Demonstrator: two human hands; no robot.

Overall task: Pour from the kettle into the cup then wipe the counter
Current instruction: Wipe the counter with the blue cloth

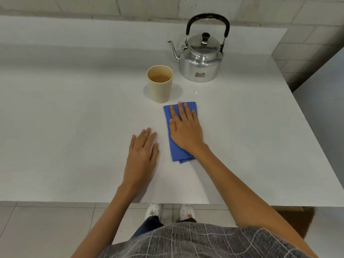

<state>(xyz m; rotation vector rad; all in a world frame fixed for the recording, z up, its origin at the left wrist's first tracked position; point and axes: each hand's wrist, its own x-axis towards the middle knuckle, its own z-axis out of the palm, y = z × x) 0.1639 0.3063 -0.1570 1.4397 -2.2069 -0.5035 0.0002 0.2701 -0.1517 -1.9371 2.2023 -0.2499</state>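
- At the near edge of the white counter (74, 146), two white shoes (153, 211) stand on the tiled floor (46, 229) just below the rim.
- The left hand (142, 155) lies flat on bare counter, fingers together and extended, gripping nothing.
- Just right of it, apart from it, the right hand (186, 129) presses flat on a folded blue cloth (178, 151), fingers slightly spread, palm down, not closed around it.
- The cloth's near end sticks out behind the wrist; its far edge stops just short of the cup.
- The beige cup (160, 84) stands upright just beyond the cloth's far left corner, holding brownish liquid.
- The metal kettle (201, 60) sits upright farther right, spout toward the cup, black handle raised.
- Wide bare surface opens to the left; the right edge runs diagonally, fairly near the kettle.
- A tiled wall (111, 6) closes the far side.
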